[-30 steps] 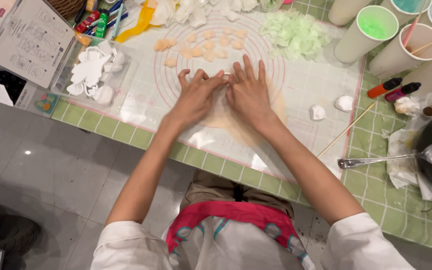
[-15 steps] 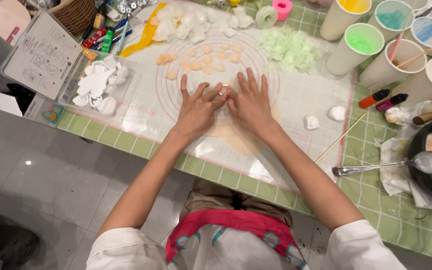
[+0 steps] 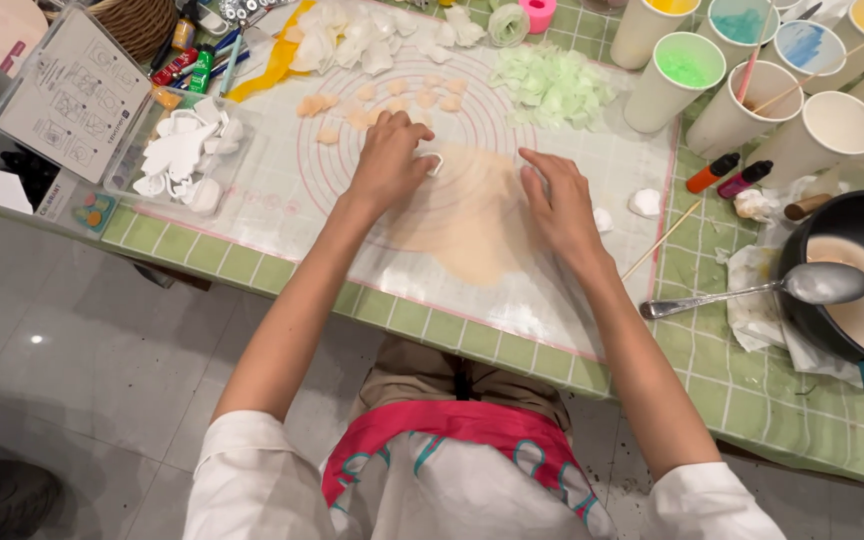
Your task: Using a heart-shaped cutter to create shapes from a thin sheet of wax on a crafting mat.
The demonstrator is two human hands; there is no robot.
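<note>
A thin sheet of peach-coloured paste (image 3: 472, 225) lies rolled out on a translucent baking mat (image 3: 332, 205) with red ring markings. My left hand (image 3: 392, 155) grips a small white cutter (image 3: 434, 163) and presses it at the sheet's upper left edge. Flat on the sheet's right edge rests my right hand (image 3: 560, 205), fingers together, holding nothing. Several small peach cut-out petals (image 3: 372, 105) sit on the mat just beyond my left hand.
Green cut-outs (image 3: 552, 85) and white petals (image 3: 352, 40) lie at the mat's far side. Paper cups of coloured liquid (image 3: 687, 75) stand at the right. A black pan (image 3: 857, 290) with a spoon (image 3: 752, 295) sits at the right edge. A clear box of white cutters (image 3: 187, 160) is left.
My hands were side by side pressing the paste flat. Now they have parted: the left holds a white cutter at the sheet's top left, the right rests on its right edge.
</note>
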